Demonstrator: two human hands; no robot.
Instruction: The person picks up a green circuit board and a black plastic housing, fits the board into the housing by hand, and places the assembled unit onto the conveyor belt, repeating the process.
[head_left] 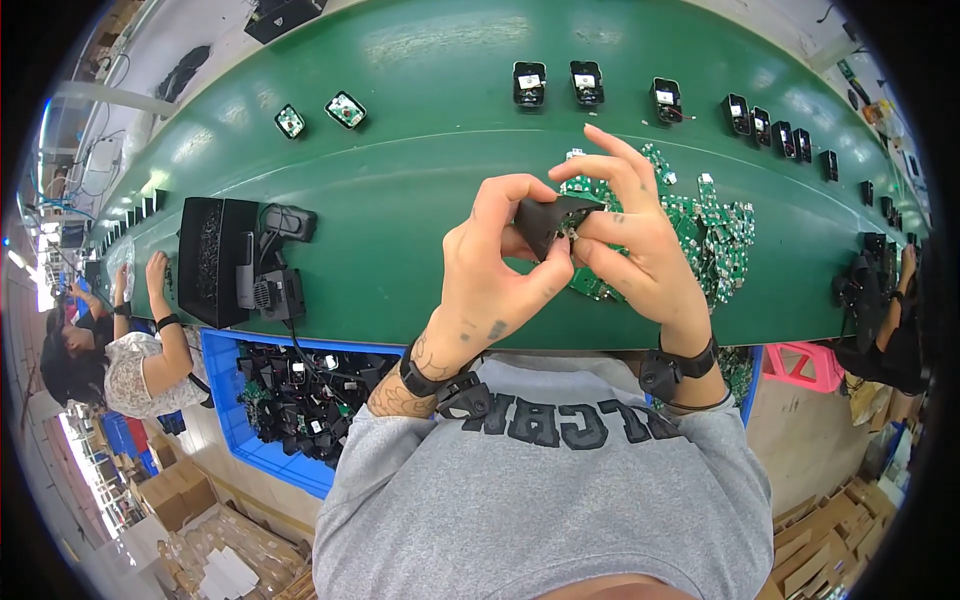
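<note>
My left hand point(500, 262) is closed around a small black plastic housing point(537, 224), holding it tilted above the green table. The open side of the housing faces my right hand point(640, 240). My right thumb and fingertips are pinched together at that opening, where a bit of green and pale parts shows; what they grip is too small and covered to name. The other right fingers are raised and spread. Just beyond and beside my right hand lies a loose pile of green circuit boards point(722, 235), partly hidden by it.
Black housings point(586, 84) with parts inside stand in a row along the far side. Two units with green boards point(346, 110) lie at far left. A black bin point(215, 262) and black adapters point(280, 290) sit left. A blue crate point(225, 400) stands below. Other people work at both sides.
</note>
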